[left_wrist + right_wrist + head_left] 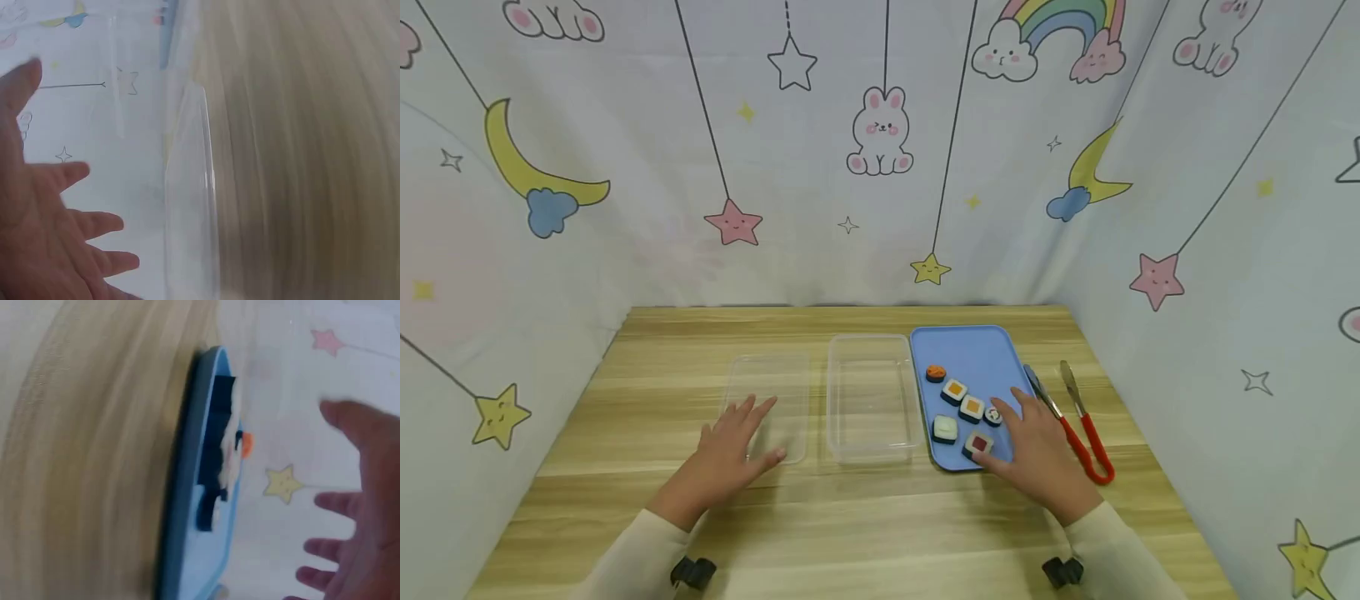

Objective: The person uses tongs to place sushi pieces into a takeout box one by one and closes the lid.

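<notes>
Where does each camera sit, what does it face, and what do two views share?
Head: worn on head, facing forward and down at the tabletop; left hand, right hand and sleeves show.
Left wrist: on that wrist, facing the clear lid nearly edge-on; left hand shows.
Right wrist: on that wrist, facing the blue tray from the side; right hand shows.
Shared: head and right wrist both show blue tray, sushi pieces and right hand.

White cartoon-print curtain [805, 158]: is hanging at the back and both sides
Wood-grain tabletop [880, 533]: is stretching toward it
Printed rainbow [1060, 18]: is arching between two clouds [1004, 54]
</notes>
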### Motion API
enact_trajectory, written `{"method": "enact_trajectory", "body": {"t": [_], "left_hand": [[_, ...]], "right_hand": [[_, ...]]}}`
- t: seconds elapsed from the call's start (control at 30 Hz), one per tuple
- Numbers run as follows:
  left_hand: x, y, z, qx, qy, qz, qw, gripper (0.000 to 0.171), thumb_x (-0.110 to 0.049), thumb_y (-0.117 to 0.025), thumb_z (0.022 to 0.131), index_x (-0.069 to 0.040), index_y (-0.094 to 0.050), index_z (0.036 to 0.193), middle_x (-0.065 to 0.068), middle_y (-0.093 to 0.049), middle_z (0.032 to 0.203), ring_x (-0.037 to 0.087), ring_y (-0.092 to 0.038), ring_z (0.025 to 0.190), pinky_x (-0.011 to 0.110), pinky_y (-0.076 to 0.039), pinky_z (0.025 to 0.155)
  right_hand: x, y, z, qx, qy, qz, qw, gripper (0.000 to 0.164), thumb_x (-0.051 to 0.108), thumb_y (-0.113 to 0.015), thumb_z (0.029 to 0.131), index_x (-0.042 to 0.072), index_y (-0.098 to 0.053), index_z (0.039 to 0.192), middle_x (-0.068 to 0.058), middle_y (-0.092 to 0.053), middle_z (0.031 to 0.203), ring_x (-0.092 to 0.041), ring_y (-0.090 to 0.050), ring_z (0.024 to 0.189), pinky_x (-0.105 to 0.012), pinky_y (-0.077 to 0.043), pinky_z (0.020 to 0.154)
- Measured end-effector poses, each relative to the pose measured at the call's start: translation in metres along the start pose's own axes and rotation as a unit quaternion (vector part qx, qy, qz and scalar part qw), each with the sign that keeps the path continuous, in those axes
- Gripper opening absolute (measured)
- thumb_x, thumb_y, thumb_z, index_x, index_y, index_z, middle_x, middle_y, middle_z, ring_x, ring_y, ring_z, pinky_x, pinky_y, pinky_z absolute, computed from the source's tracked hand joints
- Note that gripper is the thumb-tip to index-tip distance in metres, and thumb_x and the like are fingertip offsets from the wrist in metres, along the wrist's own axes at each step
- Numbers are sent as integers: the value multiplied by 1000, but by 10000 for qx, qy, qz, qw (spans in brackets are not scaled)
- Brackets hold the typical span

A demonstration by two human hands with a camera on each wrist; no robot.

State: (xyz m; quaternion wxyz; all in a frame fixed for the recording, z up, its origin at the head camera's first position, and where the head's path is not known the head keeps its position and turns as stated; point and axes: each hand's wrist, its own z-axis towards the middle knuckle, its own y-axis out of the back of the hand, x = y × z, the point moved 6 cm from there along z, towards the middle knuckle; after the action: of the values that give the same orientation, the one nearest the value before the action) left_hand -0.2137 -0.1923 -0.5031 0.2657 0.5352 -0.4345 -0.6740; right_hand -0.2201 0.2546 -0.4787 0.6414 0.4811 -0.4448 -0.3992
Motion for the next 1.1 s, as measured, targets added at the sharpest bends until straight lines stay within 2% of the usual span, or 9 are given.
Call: {"method": "enact_trajectory", "body": {"t": [0.1, 0.17, 0.27, 0.37, 0.57, 0.7, 0.83, 0.97, 1.1], "left_hand": [[-1, -5, 9, -156, 203, -1414, 9896, 76, -47, -63, 103, -13, -32, 163, 24, -27, 166, 51, -24, 150, 77, -26, 111], [-3, -12, 17, -214, 395, -2315, 9718, 72, -42, -65, 103, -16, -33, 163, 19, -28, 167, 46, -26, 152, 69, -31, 114], [-9, -25, 28, -275, 712, -3226, 9434, 68, -35, -67, 103, -19, -36, 162, 12, -31, 167, 40, -30, 152, 62, -38, 113], [-15, -39, 38, -396, 856, -3840, 9185, 67, -23, -69, 101, -16, -38, 160, 12, -36, 165, 39, -35, 150, 61, -42, 111], [-27, -63, 51, -753, 988, -4524, 8831, 65, -13, -71, 98, -9, -43, 157, 16, -45, 159, 39, -45, 144, 57, -43, 111], [-27, -73, 53, -1044, 1049, -4529, 8792, 64, -12, -74, 96, -9, -48, 154, 16, -51, 154, 36, -51, 139, 49, -48, 108], [-27, -79, 54, -1110, 1138, -4434, 8821, 62, -12, -75, 96, -10, -51, 153, 14, -55, 151, 34, -53, 138, 51, -47, 109], [-30, -80, 55, -1124, 1135, -4380, 8847, 60, -11, -73, 96, -9, -52, 152, 14, -56, 150, 33, -55, 137, 53, -47, 109], [-32, -79, 57, -1165, 1122, -4308, 8878, 59, -10, -73, 96, -9, -53, 151, 14, -59, 147, 32, -59, 131, 51, -49, 106]], "right_hand": [[-21, 2, -2, -500, -473, 311, 9971, 74, 45, -79, 89, 2, -56, 144, -32, -45, 148, -54, -42, 134, -73, -36, 105], [-40, 2, -6, -820, -817, 420, 9924, 68, 37, -79, 90, -1, -57, 141, -34, -48, 143, -57, -44, 129, -73, -38, 101], [-71, 1, -15, -1156, -1352, 477, 9829, 64, 33, -78, 90, -3, -57, 138, -35, -50, 137, -59, -45, 121, -72, -40, 92], [-99, -3, -25, -1318, -1869, 566, 9719, 66, 32, -77, 90, -6, -55, 139, -37, -48, 136, -60, -44, 117, -72, -40, 90], [-136, -16, -40, -1178, -2501, 703, 9584, 74, 31, -78, 90, -12, -49, 142, -41, -46, 135, -62, -44, 114, -69, -41, 89], [-147, -24, -38, -802, -2576, 857, 9591, 77, 33, -78, 90, -17, -48, 140, -42, -53, 128, -60, -51, 110, -67, -45, 89], [-153, -28, -36, -529, -2533, 1019, 9606, 72, 32, -77, 91, -19, -52, 136, -39, -61, 114, -50, -61, 96, -62, -50, 83], [-154, -27, -35, -486, -2506, 1038, 9613, 65, 32, -77, 92, -17, -57, 131, -33, -63, 105, -42, -62, 86, -58, -51, 76], [-155, -25, -32, -484, -2524, 1025, 9610, 65, 33, -78, 92, -16, -58, 131, -33, -63, 106, -43, -62, 89, -58, -52, 78]]}}
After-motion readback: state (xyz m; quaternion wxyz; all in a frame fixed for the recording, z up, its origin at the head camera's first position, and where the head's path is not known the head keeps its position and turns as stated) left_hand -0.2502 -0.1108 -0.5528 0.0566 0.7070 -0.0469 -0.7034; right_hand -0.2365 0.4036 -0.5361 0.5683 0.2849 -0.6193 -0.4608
